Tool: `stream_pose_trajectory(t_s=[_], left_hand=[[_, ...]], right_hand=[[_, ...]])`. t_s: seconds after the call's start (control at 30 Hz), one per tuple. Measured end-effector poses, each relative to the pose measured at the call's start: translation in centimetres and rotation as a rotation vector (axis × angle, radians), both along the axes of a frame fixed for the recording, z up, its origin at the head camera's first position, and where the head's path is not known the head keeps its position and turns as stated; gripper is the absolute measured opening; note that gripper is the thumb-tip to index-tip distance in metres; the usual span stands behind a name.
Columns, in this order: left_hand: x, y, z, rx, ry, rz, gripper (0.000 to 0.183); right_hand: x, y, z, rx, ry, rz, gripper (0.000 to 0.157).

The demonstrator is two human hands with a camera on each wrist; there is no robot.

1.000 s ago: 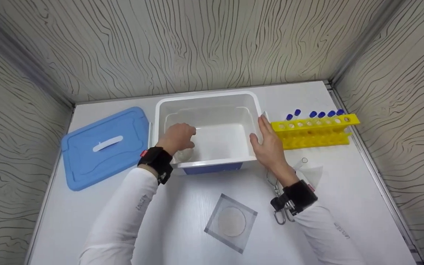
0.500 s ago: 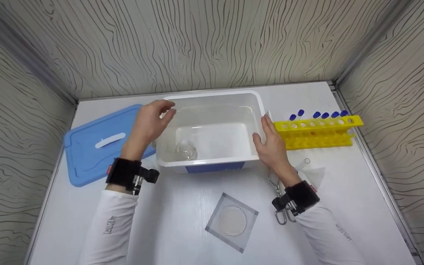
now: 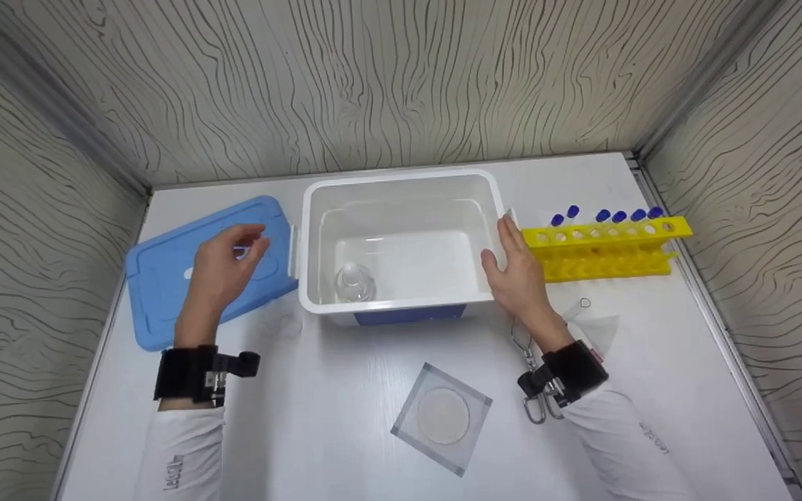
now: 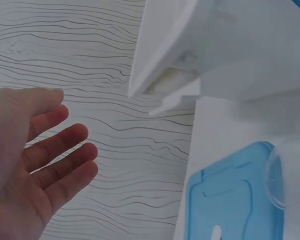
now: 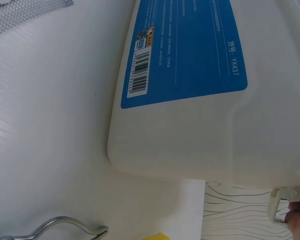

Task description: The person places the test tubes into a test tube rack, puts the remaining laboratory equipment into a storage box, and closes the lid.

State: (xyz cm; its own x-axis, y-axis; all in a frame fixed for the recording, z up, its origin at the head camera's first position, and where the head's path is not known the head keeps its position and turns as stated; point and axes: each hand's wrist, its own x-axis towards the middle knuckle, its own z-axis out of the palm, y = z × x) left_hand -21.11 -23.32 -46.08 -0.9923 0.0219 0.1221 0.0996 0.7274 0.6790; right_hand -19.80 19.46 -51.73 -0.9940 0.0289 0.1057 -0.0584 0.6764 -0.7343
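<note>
My left hand hovers above the blue lid, fingers loosely bent and holding nothing; in the left wrist view the palm side shows. A white plastic storage box stands in the middle, its top uncovered. Inside, in the near left corner, sits a small clear glass vessel. My right hand rests against the box's right side with mostly straight fingers. In the right wrist view its fingertips touch the white side latch.
A clear round-rimmed vessel stands left of the box, hard to make out. A yellow rack with several blue-capped tubes is at the right. Nearer lie metal tongs, a clear funnel and a square wire gauze.
My left hand has come out of the box, leaving the glass vessel inside, and moved left over the lid. My right hand has stayed at the box's right side.
</note>
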Motion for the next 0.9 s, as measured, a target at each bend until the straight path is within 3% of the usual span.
stream_pose_trajectory(t_s=[0.2, 0.5, 0.67, 0.9], left_hand=[[0.9, -1.0, -3.8, -0.068, -0.120, 0.073, 0.042], [2.4, -0.9, -8.4, -0.230, -0.367, -0.031, 0.067], [3.0, -0.4, -9.8, -0.274, -0.415, -0.055, 0.078], [3.4, 0.3, -10.3, -0.288, -0.454, -0.061, 0.082]], right_hand=[[0.0, 0.1, -0.1, 0.012, 0.004, -0.008, 0.065], [-0.1, -0.1, 0.0, 0.017, 0.008, -0.002, 0.065], [0.0, 0.0, -0.1, 0.016, 0.010, -0.004, 0.065], [-0.1, 0.0, -0.3, 0.001, 0.033, -0.008, 0.064]])
